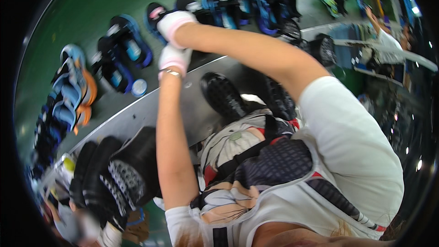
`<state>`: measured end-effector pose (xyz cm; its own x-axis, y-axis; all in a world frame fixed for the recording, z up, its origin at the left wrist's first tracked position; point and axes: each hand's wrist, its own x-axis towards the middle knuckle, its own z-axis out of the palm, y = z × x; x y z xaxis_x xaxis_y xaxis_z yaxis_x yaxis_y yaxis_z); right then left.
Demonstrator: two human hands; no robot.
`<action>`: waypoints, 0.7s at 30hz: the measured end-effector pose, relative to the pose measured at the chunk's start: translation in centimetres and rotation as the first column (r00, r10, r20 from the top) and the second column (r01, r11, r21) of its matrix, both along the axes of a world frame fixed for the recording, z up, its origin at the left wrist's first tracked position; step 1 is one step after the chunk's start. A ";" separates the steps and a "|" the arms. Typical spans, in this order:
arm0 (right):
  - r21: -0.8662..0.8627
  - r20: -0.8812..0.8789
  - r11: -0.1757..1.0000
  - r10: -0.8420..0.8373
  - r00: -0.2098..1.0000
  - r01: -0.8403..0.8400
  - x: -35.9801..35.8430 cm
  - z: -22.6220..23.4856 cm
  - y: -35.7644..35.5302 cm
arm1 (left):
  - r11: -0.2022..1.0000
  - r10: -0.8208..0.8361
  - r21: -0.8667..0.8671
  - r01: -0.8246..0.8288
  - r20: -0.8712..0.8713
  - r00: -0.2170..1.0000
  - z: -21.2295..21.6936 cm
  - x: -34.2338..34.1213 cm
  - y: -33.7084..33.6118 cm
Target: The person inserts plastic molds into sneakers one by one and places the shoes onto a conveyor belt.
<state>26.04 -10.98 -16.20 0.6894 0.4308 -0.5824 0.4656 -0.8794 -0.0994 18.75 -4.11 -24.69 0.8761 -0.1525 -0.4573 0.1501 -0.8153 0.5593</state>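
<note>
Both my hands wear white and pink gloves and reach forward over a green conveyor belt (50, 32). My right hand (176, 25) lies against a dark shoe with a blue edge (150, 22), beside a pink patch. Just nearer, my left hand (175, 58) almost meets the right one, a bracelet at its wrist. Motion blurs both gloves, and the fingers are hidden, so I cannot make out any grip. Left of them is a pair of black and blue sandals (132, 41); to the right, another dark shoe (186, 3) sits partly behind my right hand.
Several black and blue sandals (219, 7) line the belt. Blue and orange shoes (75, 82) stand at the left. A metal ledge (183, 92) along the near side carries black shoe forms (222, 93); black boot-like forms (123, 169) stand nearer. Other people (388, 43) are at both sides.
</note>
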 end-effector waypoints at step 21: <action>-0.034 0.227 0.811 -0.562 0.795 0.583 -11.4 7.4 -41.1 | 0.974 -0.011 0.207 -0.087 0.428 0.904 2.7 -4.6 1.6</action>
